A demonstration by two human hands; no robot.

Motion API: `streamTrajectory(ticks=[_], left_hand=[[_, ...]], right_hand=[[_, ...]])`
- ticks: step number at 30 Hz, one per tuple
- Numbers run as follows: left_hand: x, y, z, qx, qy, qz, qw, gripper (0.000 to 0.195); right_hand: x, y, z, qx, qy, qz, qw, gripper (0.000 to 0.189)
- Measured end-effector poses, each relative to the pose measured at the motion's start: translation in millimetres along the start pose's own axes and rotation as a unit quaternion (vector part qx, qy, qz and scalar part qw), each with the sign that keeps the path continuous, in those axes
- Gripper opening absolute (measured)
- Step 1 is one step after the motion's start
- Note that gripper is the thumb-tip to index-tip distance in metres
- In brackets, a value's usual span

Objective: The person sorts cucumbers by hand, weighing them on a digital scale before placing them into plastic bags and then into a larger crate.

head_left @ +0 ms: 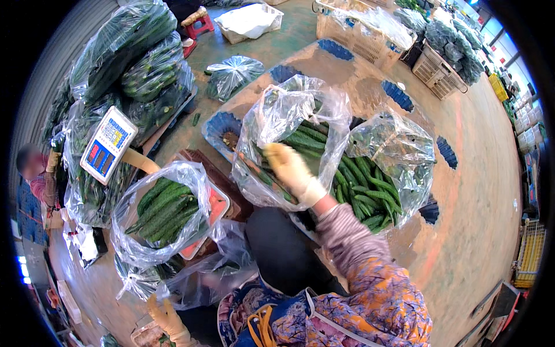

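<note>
My right hand [292, 171], in a pale glove and blurred, is above a clear plastic bag [277, 112] of cucumbers [305, 141]. Its fingertips point down towards the far side of the bag, and whether they grip anything is hidden. My left hand [167, 319], also gloved, is low at the lower left with its fingers apart. Near it are a loose plastic bag [217, 264] and a tied bag [141, 277]. A bag with its mouth open [123, 221] holds dark green cucumbers [169, 208] on a scale platform [221, 204]. The scale's display panel [109, 145] leans beyond it.
An open bag [401, 147] of thin green cucumbers [368, 191] lies right of my right hand. Filled bags [143, 73] are stacked at the left, where another person [39, 178] stands. Crates [364, 37] stand beyond the blue-edged pallet [217, 126]. A tied bag [236, 76] sits on the floor.
</note>
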State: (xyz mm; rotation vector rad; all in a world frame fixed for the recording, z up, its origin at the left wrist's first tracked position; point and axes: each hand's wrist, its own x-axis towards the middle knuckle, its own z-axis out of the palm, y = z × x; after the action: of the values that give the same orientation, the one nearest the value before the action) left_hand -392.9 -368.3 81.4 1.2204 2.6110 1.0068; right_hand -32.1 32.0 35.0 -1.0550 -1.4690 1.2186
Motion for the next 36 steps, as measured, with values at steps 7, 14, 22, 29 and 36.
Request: streamTrajectory(ticks=[7,14,22,29,36], left_hand=[[46,250,123,-0.195,-0.211,0.223,0.932,0.031],[1,336,281,-0.445,-0.467,0.132,0.753,0.025],[-2,314,321,-0.516,-0.476,-0.095,0.706,0.018],[18,307,300,-0.593,-0.328,-0.201,0.707,0.019],[33,280,281,-0.626,-0.386,-0.244,0.632,0.041]], right_hand=[[55,112,-109,-0.424,0.022,0.077,0.902,0.044],[65,138,-109,-0.600,-0.070,0.216,0.767,0.044],[61,92,-100,-0.044,-0.155,0.268,0.950,0.032],[-14,11,-88,0.352,-0.110,0.409,0.835,0.054],[-114,-61,-78,0.471,-0.078,0.385,0.790,0.057]])
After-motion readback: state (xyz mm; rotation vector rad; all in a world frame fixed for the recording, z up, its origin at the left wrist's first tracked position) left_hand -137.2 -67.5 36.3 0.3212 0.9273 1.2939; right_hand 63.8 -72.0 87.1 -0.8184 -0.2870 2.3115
